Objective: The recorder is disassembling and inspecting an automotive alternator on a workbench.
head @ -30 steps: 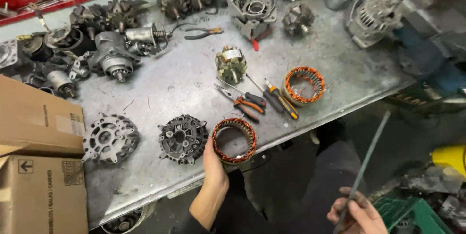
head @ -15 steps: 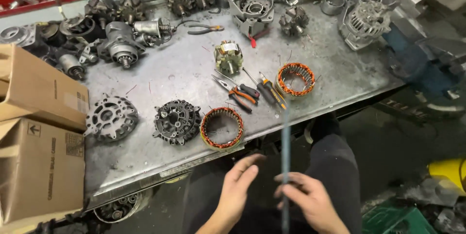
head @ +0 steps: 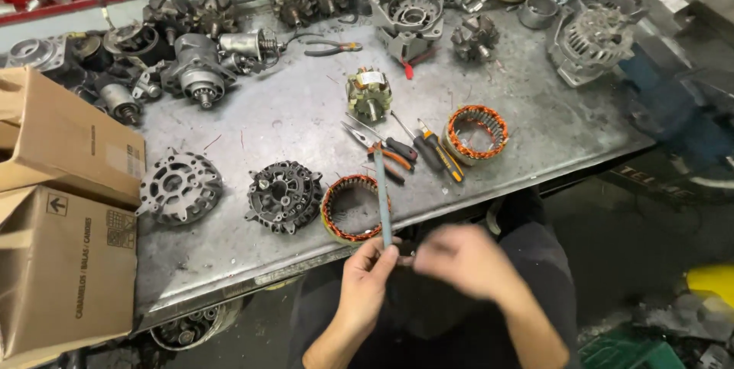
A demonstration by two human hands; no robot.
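- The left hand grips the lower end of a thin grey rod, which stands nearly upright.
- The right hand is blurred just beside the rod's base; I cannot tell whether it is open or closed.
- The rod's upper part crosses in front of a copper-wound stator ring lying at the near edge of the grey metal surface.
- Pliers and screwdrivers lie just beyond that ring.

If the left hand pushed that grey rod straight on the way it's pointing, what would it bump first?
Probably the copper-wound stator ring at the table's near edge; the left hand aims the rod over it, though height is unclear.
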